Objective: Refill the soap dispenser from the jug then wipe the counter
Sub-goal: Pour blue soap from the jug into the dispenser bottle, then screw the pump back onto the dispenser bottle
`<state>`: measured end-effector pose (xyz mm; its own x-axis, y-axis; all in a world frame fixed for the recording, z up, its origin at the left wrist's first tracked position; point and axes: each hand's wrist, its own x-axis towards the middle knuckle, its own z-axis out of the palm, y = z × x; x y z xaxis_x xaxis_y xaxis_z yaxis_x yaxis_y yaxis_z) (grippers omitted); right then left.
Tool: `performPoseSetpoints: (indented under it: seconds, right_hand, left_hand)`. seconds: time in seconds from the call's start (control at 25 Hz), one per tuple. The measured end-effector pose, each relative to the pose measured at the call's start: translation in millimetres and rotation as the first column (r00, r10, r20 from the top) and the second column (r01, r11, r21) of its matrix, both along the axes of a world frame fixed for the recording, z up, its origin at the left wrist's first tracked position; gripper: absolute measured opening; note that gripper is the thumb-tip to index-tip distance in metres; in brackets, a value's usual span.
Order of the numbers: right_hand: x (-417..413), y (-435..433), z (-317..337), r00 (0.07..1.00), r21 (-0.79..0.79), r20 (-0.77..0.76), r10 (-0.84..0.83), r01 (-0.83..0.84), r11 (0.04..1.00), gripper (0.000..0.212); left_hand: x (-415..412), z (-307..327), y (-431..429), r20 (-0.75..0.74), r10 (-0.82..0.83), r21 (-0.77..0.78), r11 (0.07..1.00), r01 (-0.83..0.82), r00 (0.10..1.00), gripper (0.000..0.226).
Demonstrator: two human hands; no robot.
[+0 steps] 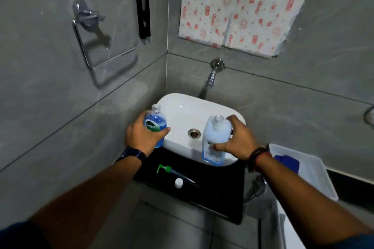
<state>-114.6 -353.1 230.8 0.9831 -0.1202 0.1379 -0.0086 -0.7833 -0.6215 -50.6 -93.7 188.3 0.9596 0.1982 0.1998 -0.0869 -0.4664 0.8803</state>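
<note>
While hands grip soap dispenser [155, 125] and jug [215, 139] at sink [182, 107] edges, counter [212, 184] front free.

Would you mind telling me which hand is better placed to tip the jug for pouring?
The right hand: it already grips the jug, whose cap lies on the counter. The left hand is occupied holding the open dispenser upright at the sink's edge.

Left grip [144, 135] hides the dispenser's [155, 123] lower side; jug [215, 139] label unreadable
</note>
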Motion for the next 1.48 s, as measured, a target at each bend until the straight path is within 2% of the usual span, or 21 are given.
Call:
performPoseSetpoints:
  seconds: [0.16,0.28,0.52,0.8,0.88,1.0,1.08,1.16,1.24,1.28,1.36,1.44,1.48]
  right_hand:
    - [-8,-2,-75,0.994,0.064,-0.108,-0.015,0.022,0.998,0.063]
    - [-12,-7,-123,0.985,0.127,-0.166,-0.045,0.066,0.99,0.06]
    - [-13,-17,-178,0.991,0.187,-0.129,-0.043,0.067,0.98,0.064]
    - [-18,-26,-205,0.995,0.266,-0.083,-0.061,0.081,0.96,0.074]
    - [-24,-24,-205,0.988,0.218,0.012,-0.154,0.147,0.965,0.075]
    - [-30,-9,-196,0.896,0.022,0.335,-0.293,0.303,0.953,0.071]
    - [-26,13,-183,0.802,-0.029,0.55,-0.232,0.297,0.955,0.062]
    - [-14,45,-174,0.761,-0.042,0.645,-0.079,0.138,0.99,0.046]
    - [3,78,-175,0.827,-0.066,0.557,0.069,-0.038,0.997,0.03]
    - [13,91,-181,0.882,-0.101,0.452,0.132,-0.097,0.99,0.026]
    - [33,107,-200,0.968,-0.184,0.14,0.21,-0.183,0.966,0.027]
    - [55,112,-221,0.965,-0.214,-0.162,0.205,-0.237,0.948,0.035]
    - [65,114,-230,0.945,-0.23,-0.266,0.189,-0.253,0.94,0.04]
  left_hand:
    - [12,-69,28,-0.08,0.065,0.031,0.998,-0.062,0.995,0.066]
    - [27,-111,38,-0.146,0.053,-0.004,0.999,-0.054,0.988,0.069]
    - [53,-176,47,-0.232,-0.055,-0.02,0.998,0.052,0.971,0.078]
    - [52,-213,49,-0.15,0.012,-0.012,1.0,-0.014,0.989,0.063]
    - [52,-215,51,-0.135,0.0,-0.011,1.0,-0.002,0.991,0.063]
    - [48,-214,51,-0.128,0.001,0.016,1.0,0.002,0.992,0.067]
    - [45,-213,50,-0.117,-0.005,0.009,1.0,0.006,0.993,0.065]
    - [43,-213,49,-0.104,-0.011,0.0,1.0,0.011,0.995,0.065]
    - [43,-213,50,-0.089,-0.006,0.0,1.0,0.006,0.996,0.065]
    - [42,-213,50,-0.086,-0.002,-0.001,1.0,0.002,0.996,0.065]
    - [41,-213,48,-0.08,-0.004,-0.012,1.0,0.003,0.997,0.064]
    - [42,-214,47,-0.07,-0.011,-0.017,1.0,0.01,0.997,0.063]
    - [43,-215,47,-0.068,-0.012,-0.016,1.0,0.011,0.998,0.063]
